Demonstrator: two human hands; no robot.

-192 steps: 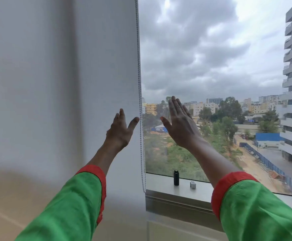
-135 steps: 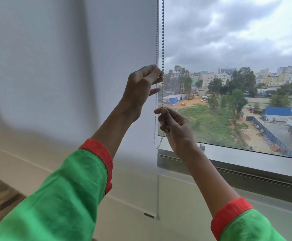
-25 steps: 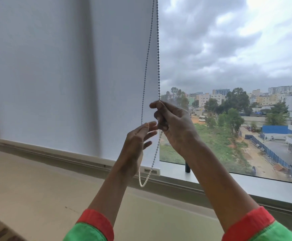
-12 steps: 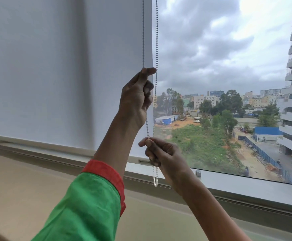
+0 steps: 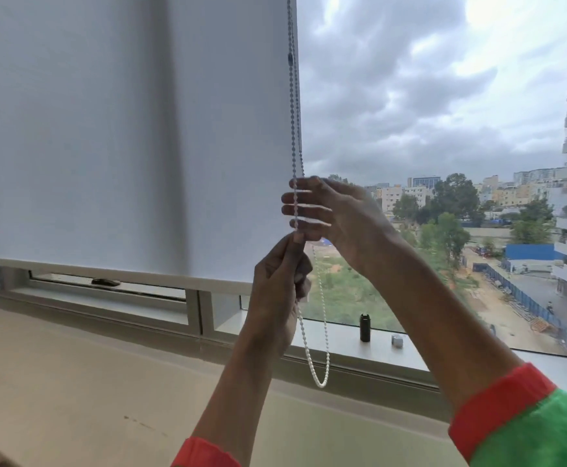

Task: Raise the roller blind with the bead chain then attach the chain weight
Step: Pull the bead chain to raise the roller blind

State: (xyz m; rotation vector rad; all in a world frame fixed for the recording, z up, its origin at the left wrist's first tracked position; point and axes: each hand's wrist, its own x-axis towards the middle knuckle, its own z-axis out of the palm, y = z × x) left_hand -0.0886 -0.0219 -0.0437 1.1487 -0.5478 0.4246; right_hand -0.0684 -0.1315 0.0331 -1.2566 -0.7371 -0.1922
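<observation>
Left hand [image 5: 280,291] closed tight around one strand of the bead chain [image 5: 295,136], just below the other hand. Right hand [image 5: 334,219] open above it, fingers spread flat against the same strand, holding nothing for sure; hard to tell if a finger hooks the beads. Chain running straight up along the right edge of the roller blind [image 5: 134,129], then dropping in a loose loop below both hands, in front of the window sill [image 5: 342,345]. Blind bottom edge just above the sill frame, so only a little way up. Small black chain weight [image 5: 364,327] standing on the sill, well apart from the loop, with a little grey cap [image 5: 397,341] beside it. Step in hand: pulling the chain hand over hand. Next, probably a fresh grip higher up with the right hand, then another pull down. Weight not yet on.
</observation>
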